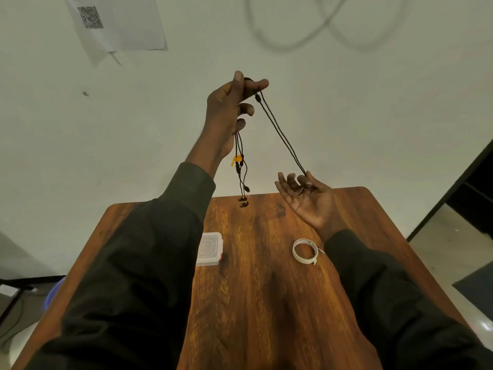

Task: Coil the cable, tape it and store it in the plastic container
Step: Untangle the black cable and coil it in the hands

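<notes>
A thin black cable (280, 132) hangs in the air above the wooden table (266, 303). My left hand (229, 108) is raised high and pinches the cable's top between thumb and fingers. Short ends with a yellow clip (237, 159) dangle below that hand. Two strands run down to the right into my right hand (306, 196), which is palm up with fingers loosely curled around them. A clear plastic container (210, 248) lies on the table, partly hidden by my left sleeve. A white tape roll (305, 251) lies to its right.
The table stands against a white wall (106, 129) with a paper sheet (117, 22) and a hanging light cable (320, 28). A dark doorway or cabinet edge (466, 188) is at the right. A blue object (53, 292) sits on the floor at the left.
</notes>
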